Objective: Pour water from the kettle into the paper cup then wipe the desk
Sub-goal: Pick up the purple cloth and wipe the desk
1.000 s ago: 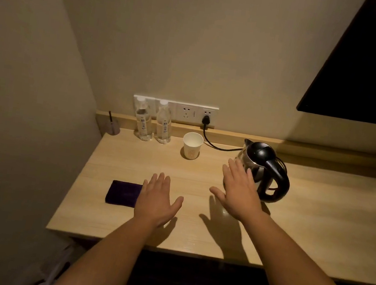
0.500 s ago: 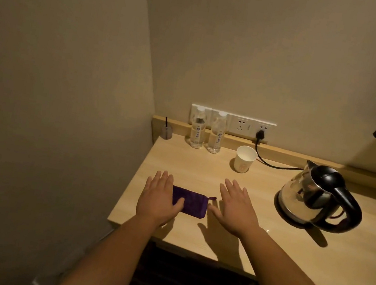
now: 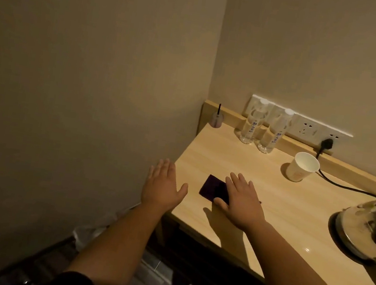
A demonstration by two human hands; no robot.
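A white paper cup stands upright on the wooden desk near the back wall. The kettle, steel with a black handle, sits on its base at the right edge of view, partly cut off and blurred. A folded dark purple cloth lies near the desk's front left corner. My right hand is flat with fingers apart, over the cloth's right part. My left hand hovers open beyond the desk's left edge, holding nothing.
Two clear water bottles stand at the back left below a white socket strip. The kettle's black cord runs from a plug behind the cup. A small jar with a stick sits in the corner. A wall closes the left side.
The view has swung left, so the kettle slid to the right edge. My right hand went from near the kettle to over the cloth. My left hand ended up off the desk's left edge.
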